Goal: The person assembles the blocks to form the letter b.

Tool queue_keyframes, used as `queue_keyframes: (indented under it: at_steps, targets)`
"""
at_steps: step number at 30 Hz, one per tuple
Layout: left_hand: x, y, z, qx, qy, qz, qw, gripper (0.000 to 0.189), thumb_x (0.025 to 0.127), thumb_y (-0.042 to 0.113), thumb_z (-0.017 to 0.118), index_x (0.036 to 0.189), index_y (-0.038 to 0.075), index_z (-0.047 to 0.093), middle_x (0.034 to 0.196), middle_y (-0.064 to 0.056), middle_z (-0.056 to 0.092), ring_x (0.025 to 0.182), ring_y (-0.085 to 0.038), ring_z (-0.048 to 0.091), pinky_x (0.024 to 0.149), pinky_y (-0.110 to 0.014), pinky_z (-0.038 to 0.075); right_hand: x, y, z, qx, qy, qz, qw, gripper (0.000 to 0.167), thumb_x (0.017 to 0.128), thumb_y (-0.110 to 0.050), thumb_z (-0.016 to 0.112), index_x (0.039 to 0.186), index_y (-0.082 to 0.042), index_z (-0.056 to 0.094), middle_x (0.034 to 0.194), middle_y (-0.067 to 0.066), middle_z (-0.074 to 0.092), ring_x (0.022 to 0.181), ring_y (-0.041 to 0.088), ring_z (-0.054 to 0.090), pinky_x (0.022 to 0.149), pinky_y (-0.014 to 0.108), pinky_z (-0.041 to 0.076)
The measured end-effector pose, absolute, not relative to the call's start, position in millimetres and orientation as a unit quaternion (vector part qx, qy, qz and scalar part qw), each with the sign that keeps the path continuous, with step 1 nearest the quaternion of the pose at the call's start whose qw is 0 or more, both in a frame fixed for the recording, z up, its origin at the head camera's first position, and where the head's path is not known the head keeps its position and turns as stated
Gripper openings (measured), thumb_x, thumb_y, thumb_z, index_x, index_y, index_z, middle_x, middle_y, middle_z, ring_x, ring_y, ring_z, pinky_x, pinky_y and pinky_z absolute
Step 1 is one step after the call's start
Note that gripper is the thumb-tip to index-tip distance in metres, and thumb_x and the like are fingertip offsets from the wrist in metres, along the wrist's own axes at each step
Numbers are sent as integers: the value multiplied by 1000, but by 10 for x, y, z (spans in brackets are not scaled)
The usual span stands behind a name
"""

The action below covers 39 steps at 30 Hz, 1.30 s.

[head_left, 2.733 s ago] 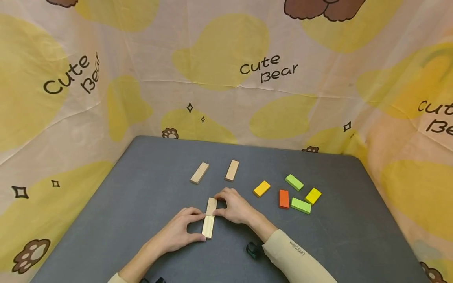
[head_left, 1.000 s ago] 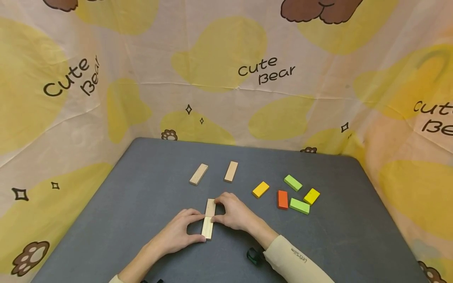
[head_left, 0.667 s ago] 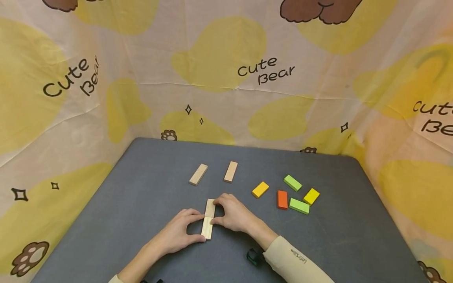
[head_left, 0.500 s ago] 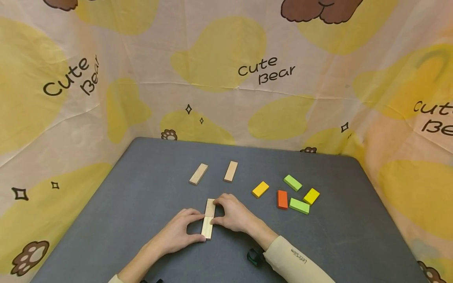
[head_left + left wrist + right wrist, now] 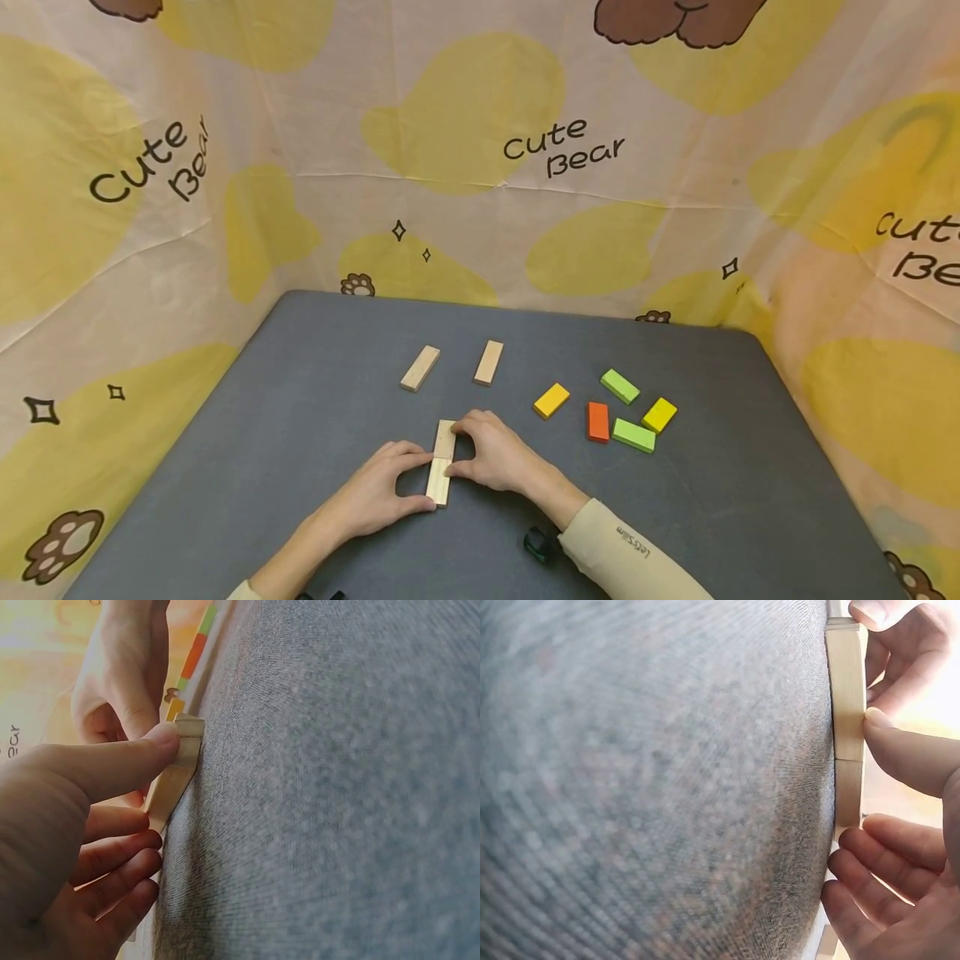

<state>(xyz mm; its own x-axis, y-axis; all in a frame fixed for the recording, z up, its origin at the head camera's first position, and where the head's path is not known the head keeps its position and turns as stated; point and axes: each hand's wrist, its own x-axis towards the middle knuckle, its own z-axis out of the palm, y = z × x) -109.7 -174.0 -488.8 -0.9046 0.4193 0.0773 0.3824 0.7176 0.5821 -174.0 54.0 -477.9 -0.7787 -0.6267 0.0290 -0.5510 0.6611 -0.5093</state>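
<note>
Two plain wooden blocks lie end to end on the dark table (image 5: 315,350), forming one narrow strip: a near block (image 5: 438,483) and a far block (image 5: 444,440). My left hand (image 5: 375,490) pinches the near block, thumb at its near end and index finger on its left side by the joint. From the right, my right hand (image 5: 495,454) holds the strip, index finger at the far block (image 5: 847,791) and thumb against the near block (image 5: 847,694). In the left wrist view, the left thumb (image 5: 161,739) covers part of the near block.
Farther back lie two more wooden blocks, one left (image 5: 421,368) and one right (image 5: 489,362). To the right are an orange-yellow block (image 5: 552,401), a red block (image 5: 597,422), two green blocks (image 5: 633,435) and a yellow block (image 5: 660,415). Printed cloth (image 5: 465,233) surrounds the table.
Since the oldest frame my right hand has slid slightly nearer along the strip, its thumb passing from the joint onto the near block. The left hand and the blocks stay put.
</note>
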Motion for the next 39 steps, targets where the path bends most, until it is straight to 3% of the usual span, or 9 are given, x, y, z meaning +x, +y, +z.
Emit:
queue_keyframes:
  at_steps: [39]
  targets:
    - [-1148,-1787,-4809,225,929,293,36,58,84,44,83,129,10,69,121,5,64,114,-19,59,97,-46,51,-1699,523,-4768,-314,916,-239,69,61,84,-42,84,131,-8,67,120,1,64,114,18,57,97,34,51]
